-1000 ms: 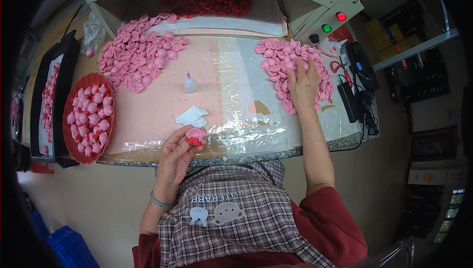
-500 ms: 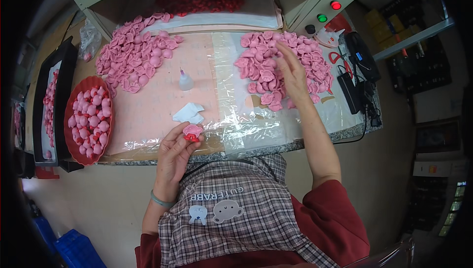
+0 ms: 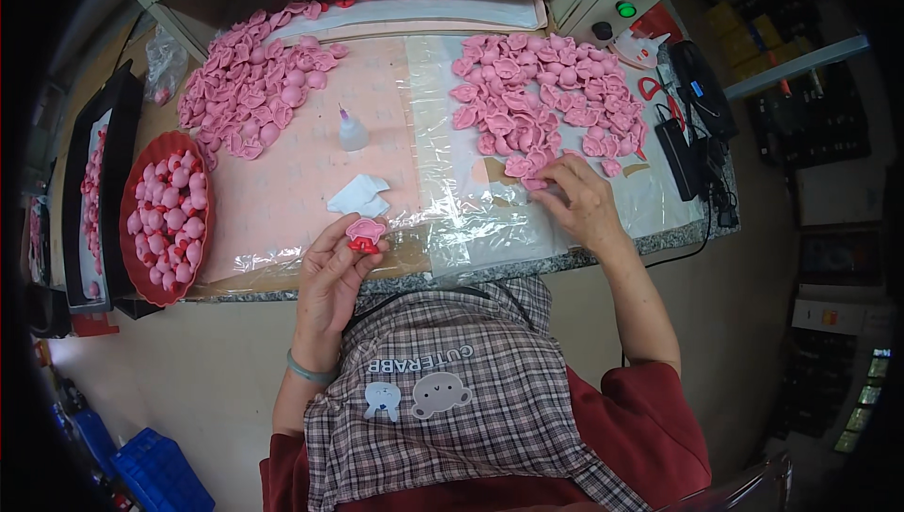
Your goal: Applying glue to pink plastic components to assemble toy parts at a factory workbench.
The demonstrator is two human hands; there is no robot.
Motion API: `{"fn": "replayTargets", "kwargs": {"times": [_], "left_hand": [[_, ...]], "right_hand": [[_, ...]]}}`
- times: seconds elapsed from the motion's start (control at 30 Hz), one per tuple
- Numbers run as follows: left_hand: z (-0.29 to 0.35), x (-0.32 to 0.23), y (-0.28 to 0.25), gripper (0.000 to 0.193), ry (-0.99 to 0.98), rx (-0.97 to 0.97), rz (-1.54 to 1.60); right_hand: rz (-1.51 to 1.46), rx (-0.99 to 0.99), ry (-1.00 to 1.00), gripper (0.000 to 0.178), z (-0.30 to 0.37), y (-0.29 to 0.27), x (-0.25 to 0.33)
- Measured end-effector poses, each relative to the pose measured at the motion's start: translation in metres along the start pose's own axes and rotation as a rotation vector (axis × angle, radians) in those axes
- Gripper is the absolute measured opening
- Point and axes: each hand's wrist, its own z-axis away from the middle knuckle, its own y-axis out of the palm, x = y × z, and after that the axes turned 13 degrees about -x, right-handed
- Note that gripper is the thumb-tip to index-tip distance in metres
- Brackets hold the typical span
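My left hand (image 3: 330, 272) is closed around a small figure part (image 3: 364, 234), a hollow pink shell on a red base, held close to the table's front edge with its open side showing. My right hand (image 3: 582, 203) is at the near edge of the right-hand pile of pink shell pieces (image 3: 565, 74). Its thumb and forefinger close on one pink shell piece (image 3: 533, 184), partly covered by the fingertips. Between the hands lies a folded white tissue (image 3: 358, 196). Farther back, a small squeeze bottle with a needle tip (image 3: 352, 132) stands upright.
A second pile of pink pieces (image 3: 250, 88) lies back left. A red bowl (image 3: 129, 230) of pink-and-red parts and a black tray (image 3: 71, 258) stand at left. Behind is a pale cabinet (image 3: 574, 18) with lit buttons and red parts inside. Red scissors (image 3: 650, 88) and a black adapter (image 3: 676, 158) lie right.
My right hand has come down from above the right pile to its near edge, and its fingers have closed on a pink piece. My left hand keeps its figure part, now slightly higher.
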Motion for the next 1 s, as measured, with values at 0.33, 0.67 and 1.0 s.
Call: {"fn": "replayTargets", "kwargs": {"times": [0.33,0.67,1.0], "left_hand": [[0.003,0.002,-0.002,0.046,0.001,-0.009,-0.008],[0.006,-0.002,0.006,0.044,-0.01,-0.004,-0.026],[0.013,0.0,0.013,0.045,-0.052,0.013,-0.05]], "right_hand": [[-0.337,0.01,0.484,0.018,0.005,0.01,0.006],[-0.582,0.425,0.729,0.018,0.005,0.017,0.032],[-0.14,0.233,0.295,0.013,-0.004,0.005,0.048]]}}
